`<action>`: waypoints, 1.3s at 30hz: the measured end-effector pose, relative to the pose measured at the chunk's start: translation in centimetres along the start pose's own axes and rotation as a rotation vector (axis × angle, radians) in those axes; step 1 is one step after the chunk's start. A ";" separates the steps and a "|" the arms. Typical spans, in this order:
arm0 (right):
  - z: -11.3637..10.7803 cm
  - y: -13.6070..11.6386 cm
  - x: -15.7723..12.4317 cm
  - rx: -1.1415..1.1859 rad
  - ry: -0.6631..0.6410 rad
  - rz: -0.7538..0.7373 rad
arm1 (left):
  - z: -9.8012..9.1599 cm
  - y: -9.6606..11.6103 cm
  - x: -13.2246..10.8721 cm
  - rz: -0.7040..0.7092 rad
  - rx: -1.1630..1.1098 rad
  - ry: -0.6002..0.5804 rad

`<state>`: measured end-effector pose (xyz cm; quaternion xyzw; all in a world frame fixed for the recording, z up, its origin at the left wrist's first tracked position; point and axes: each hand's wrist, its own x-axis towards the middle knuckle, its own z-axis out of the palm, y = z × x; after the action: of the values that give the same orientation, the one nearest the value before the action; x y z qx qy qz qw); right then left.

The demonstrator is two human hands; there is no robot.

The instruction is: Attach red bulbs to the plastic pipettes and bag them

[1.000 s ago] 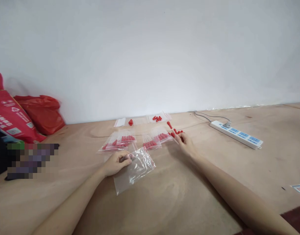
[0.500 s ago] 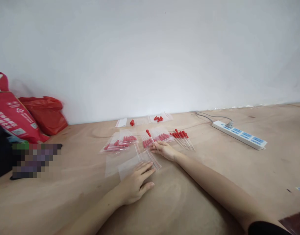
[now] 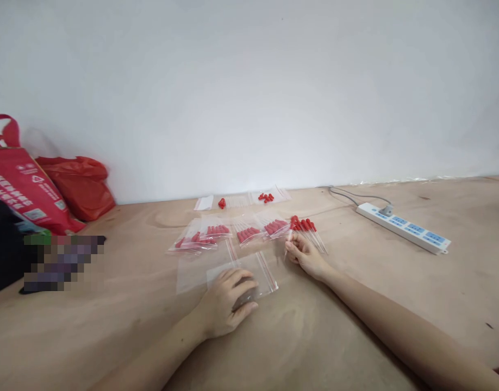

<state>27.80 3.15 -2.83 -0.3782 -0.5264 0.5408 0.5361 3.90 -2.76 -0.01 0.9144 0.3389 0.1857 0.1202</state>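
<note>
My left hand [image 3: 230, 303] rests with spread fingers on a clear zip bag [image 3: 266, 274] on the wooden table. Another flat bag [image 3: 188, 273] lies just left of it. My right hand [image 3: 304, 255] pinches a thin clear dropper with a red bulb, held upright beside a fan of red-bulbed droppers [image 3: 309, 225]. Behind the hands lie filled zip bags with several red-bulbed droppers in each: one group [image 3: 204, 236] on the left, one bag [image 3: 247, 233] in the middle and one [image 3: 274, 225] on the right.
Loose red bulbs [image 3: 266, 198] and a red bulb pile [image 3: 222, 203] lie near the wall. A white power strip [image 3: 404, 228] with a grey cable stands at the right. Red bags [image 3: 78, 184] and a dark blurred object [image 3: 64, 263] are at the left.
My right hand has moved right with the dropper, from over the filled bags to beside the fanned droppers. The bag under my left hand has shifted slightly right.
</note>
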 end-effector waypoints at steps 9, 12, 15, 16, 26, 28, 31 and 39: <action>0.1 -0.7 -0.9 0.155 0.086 0.117 | -0.7 -0.3 0.2 0.010 -0.101 -0.171; 0.3 -0.4 -0.9 0.197 0.076 0.132 | -0.5 -0.5 0.2 0.008 -0.097 -0.181; 0.6 -0.3 -1.0 0.220 0.048 0.143 | -0.4 -0.7 0.2 0.011 -0.080 -0.195; 0.7 -0.3 -1.1 0.229 0.032 0.152 | -0.4 -0.7 0.2 0.012 -0.080 -0.195; 1.2 -0.2 -1.3 0.193 0.012 0.211 | -0.4 -0.6 0.1 0.021 -0.060 -0.194; 1.2 -0.1 -1.3 0.122 0.098 0.149 | -0.3 -0.7 0.0 0.027 -0.038 -0.160; 1.2 0.1 -1.3 0.041 0.163 0.070 | -0.3 -0.6 0.1 0.024 0.012 -0.105; -0.6 0.3 -1.0 -0.249 -0.110 0.071 | -1.1 -0.4 0.4 0.050 0.023 -0.192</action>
<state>28.51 2.28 -3.40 -0.4300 -0.6044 0.5099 0.4357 3.48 -2.07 0.91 0.9376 0.3050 0.0964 0.1366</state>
